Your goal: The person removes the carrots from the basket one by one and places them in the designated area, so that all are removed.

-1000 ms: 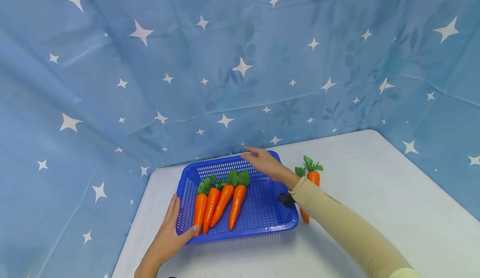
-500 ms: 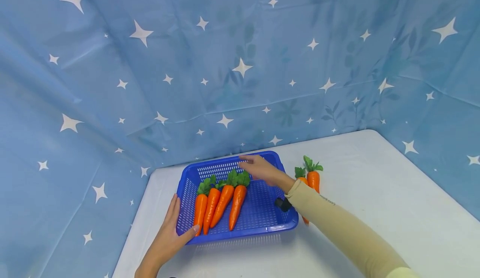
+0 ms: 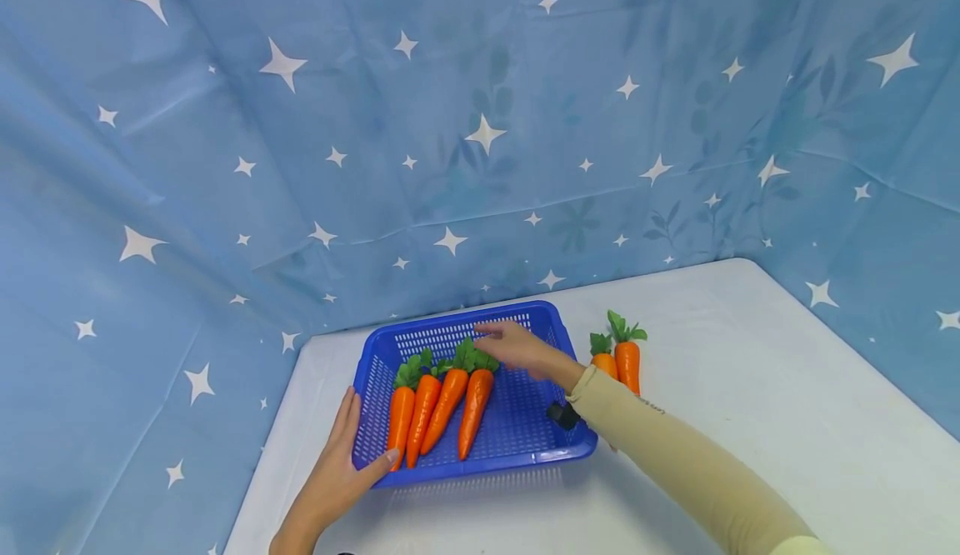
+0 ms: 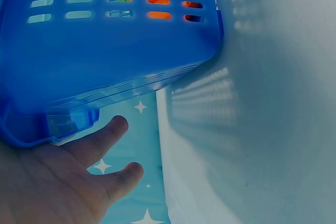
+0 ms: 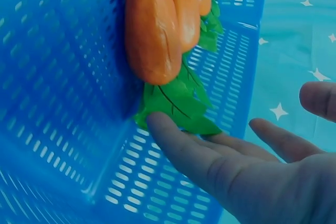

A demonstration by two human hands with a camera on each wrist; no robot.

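Several orange carrots [image 3: 446, 412] with green leaves lie side by side in the left half of a blue perforated plastic basket [image 3: 472, 478]. My left hand [image 3: 330, 476] holds the basket's near left corner, its thumb over the rim and its fingers along the outer wall; in the left wrist view two fingers of the left hand [image 4: 68, 182] stretch out beside the corner. Over the carrot tops reaches my right hand [image 3: 517, 348], fingers extended. The right wrist view has a fingertip of the right hand [image 5: 241, 174] at the leaves [image 5: 181, 100], gripping nothing.
Two more carrots [image 3: 627, 365] lie on the white table [image 3: 720, 372] right of the basket, partly hidden by the right sleeve [image 3: 675, 447]. A blue curtain with white stars [image 3: 480, 130] stands behind the table. A black device [image 3: 562, 415] sits at the right wrist.
My right hand has come down from the basket's back rim toward the leaves of the rightmost carrot inside. My left hand and the basket have stayed put.
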